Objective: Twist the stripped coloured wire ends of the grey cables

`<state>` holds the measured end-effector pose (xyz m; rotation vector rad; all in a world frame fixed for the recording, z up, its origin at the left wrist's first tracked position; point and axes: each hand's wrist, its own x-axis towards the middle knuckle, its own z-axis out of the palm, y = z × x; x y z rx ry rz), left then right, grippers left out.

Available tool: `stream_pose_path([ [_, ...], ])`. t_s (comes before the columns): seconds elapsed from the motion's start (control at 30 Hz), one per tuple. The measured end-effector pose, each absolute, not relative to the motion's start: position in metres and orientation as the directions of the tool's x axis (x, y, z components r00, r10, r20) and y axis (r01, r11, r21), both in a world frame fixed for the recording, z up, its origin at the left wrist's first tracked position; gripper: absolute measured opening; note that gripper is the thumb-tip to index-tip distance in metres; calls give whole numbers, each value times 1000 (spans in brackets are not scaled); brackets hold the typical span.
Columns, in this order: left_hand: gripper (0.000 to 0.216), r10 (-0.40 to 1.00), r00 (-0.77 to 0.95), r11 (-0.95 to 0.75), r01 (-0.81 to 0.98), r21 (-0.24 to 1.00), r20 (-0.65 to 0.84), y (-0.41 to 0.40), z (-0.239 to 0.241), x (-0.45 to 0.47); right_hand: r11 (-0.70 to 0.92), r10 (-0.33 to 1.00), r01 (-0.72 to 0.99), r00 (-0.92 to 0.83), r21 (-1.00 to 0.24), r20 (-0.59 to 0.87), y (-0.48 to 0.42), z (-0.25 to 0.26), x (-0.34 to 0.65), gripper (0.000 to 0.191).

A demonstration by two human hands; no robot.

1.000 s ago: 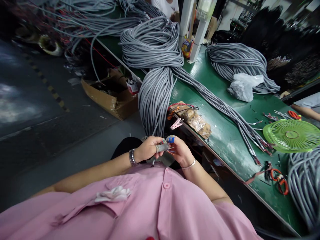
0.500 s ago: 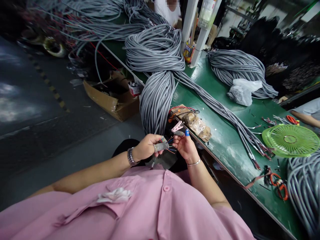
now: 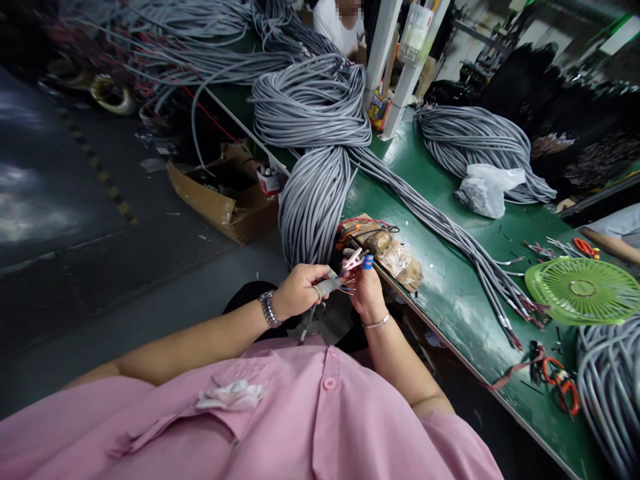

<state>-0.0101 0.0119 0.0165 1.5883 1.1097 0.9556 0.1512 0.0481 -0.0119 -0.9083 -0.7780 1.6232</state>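
Observation:
My left hand (image 3: 299,292) is closed on the end of a grey cable (image 3: 328,287), with thin coloured wires (image 3: 346,285) fanning out of it to the right. Close beside them is my right hand (image 3: 367,293), its fingers bent toward the wires and partly hidden. A blue cover (image 3: 368,261) is on its thumb. Against the fingertips appears a pale pink clip (image 3: 352,260); whether the hand grips it is unclear. Just beyond lies a wrapped brown block (image 3: 393,252) with red and black leads at the bench edge.
Thick coils of grey cable (image 3: 310,100) lie on the green bench (image 3: 450,300). On the right are a green fan (image 3: 583,288), orange-handled cutters (image 3: 560,383) and a plastic bag (image 3: 487,190). A cardboard box (image 3: 220,200) stands on the floor. Other people (image 3: 340,27) are nearby.
My right hand has moved slightly left, closer to my left hand and the wires. The pink clip now appears lower, against the right fingertips. My left hand still holds the cable.

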Motion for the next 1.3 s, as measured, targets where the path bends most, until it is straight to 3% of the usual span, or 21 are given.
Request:
stream_pose_path([
  [0.2,12,956,275,-178,258,950,105,12,12,-10,-342,939,-602,-242,-721,-244,52,-2,148,48],
  [0.53,19,953,273,-218,327,920,128,13,19,-7,-290,955,-650,-157,-702,-250,55,-4,142,41],
  [0.73,21,941,301,-257,344,903,153,13,21,-9,-307,950,-681,-256,-665,-177,53,-6,145,46],
  [0.9,21,932,313,-298,382,875,181,7,20,-12,-375,925,-658,-313,-653,-215,50,-9,150,56],
  [1.1,20,946,293,-241,341,909,141,-2,13,-17,-436,880,-570,-431,-696,-199,33,-11,160,57],
  [1.3,14,955,292,-160,333,929,59,-5,5,-16,-349,907,-412,-375,-842,-193,14,-9,157,28],
])
